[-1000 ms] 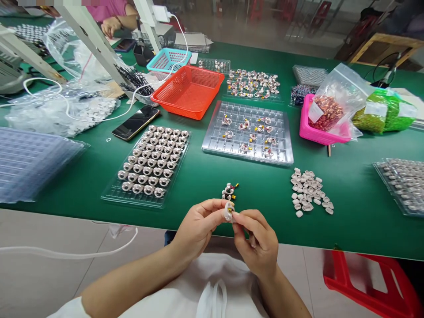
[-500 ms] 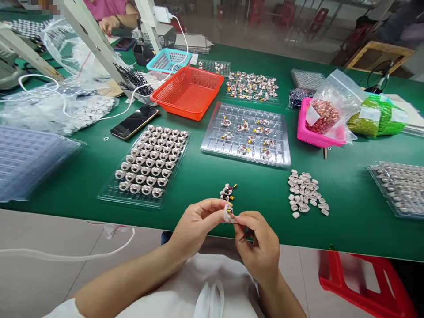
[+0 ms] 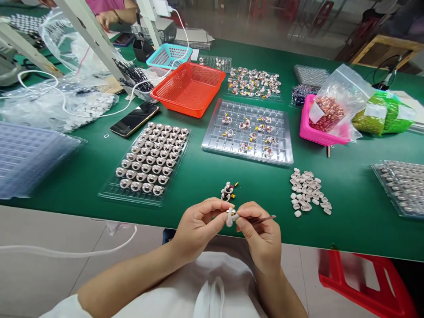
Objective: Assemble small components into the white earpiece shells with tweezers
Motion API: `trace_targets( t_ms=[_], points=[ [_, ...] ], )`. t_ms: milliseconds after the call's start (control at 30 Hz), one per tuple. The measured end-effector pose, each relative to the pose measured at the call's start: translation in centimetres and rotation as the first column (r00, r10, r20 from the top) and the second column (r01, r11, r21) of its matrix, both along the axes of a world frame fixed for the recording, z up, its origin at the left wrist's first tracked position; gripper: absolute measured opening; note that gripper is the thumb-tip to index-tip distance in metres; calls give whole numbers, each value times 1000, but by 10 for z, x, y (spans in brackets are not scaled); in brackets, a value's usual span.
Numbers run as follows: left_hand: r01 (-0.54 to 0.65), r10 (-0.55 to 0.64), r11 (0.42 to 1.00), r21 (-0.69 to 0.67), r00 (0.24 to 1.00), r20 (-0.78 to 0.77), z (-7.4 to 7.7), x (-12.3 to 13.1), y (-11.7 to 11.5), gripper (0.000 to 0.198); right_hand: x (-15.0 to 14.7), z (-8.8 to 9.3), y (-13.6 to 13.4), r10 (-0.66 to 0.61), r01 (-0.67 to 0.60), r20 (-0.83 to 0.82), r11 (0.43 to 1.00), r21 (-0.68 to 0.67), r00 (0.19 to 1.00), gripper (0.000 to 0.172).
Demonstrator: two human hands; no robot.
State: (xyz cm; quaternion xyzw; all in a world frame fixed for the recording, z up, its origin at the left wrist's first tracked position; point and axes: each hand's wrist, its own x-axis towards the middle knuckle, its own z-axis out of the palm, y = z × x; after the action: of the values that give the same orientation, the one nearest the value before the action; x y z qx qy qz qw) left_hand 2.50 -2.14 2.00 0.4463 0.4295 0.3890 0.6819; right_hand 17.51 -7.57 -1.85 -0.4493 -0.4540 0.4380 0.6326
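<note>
Both hands close on a small, pale, ring-shaped piece (image 3: 229, 217) with yellow showing inside, held just above the bench's near edge. The left hand (image 3: 202, 223) pinches it between thumb and fingertips; the right hand (image 3: 261, 232) grips the pale stub at its right end, though whether that stub is a separate part cannot be told. A thin, dark, pointed stick (image 3: 266, 218) juts rightward from the right hand's fingers. Half a second earlier the piece faces the camera more openly and the stick barely shows; now the piece stands closer to edge-on and the stick swings into plain sight, suggesting a fresh angle on the same piece, with work on it apparently unfinished.

Just beyond the fingertips sits a small cluster of pale parts with yellow and dark bits (image 3: 227, 191). To their right lies a loose heap of pale, rounded plastic caps (image 3: 306, 190); to their left, a clear plastic tray (image 3: 111, 194) holds rows of silvery ring-shaped parts. Farther from the fingers rest a clear compartmented tray (image 3: 212, 143) of wired pieces and a red-orange plastic basket (image 3: 188, 88).
</note>
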Motion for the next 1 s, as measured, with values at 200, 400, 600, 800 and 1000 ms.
trace_targets(
  t_ms=[200, 400, 600, 800, 1000],
  points=[
    [-9, 8, 999, 31, 1000, 19, -1, 1, -2, 6, 0, 0, -2, -14, 14, 42, 1000, -14, 999, 10],
    [-24, 31, 995, -99, 997, 74, -3, 3, -3, 5, 3, -3, -5, -33, 30, 122, 999, 27, 992, 12],
    [-23, 25, 999, -33, 997, 68, -5, 3, -4, 8, 9, -4, -11, -100, 66, 420, 993, 94, 902, 25],
    [-6, 1, 999, 52, 996, 94, -4, 2, -4, 11, 10, -2, -10, -69, 42, 406, 996, 74, 911, 25],
    [48, -42, 998, -48, 992, 120, -5, 0, -2, 7, 9, -6, -10, -44, 30, 237, 998, 61, 970, 25]
  ],
)
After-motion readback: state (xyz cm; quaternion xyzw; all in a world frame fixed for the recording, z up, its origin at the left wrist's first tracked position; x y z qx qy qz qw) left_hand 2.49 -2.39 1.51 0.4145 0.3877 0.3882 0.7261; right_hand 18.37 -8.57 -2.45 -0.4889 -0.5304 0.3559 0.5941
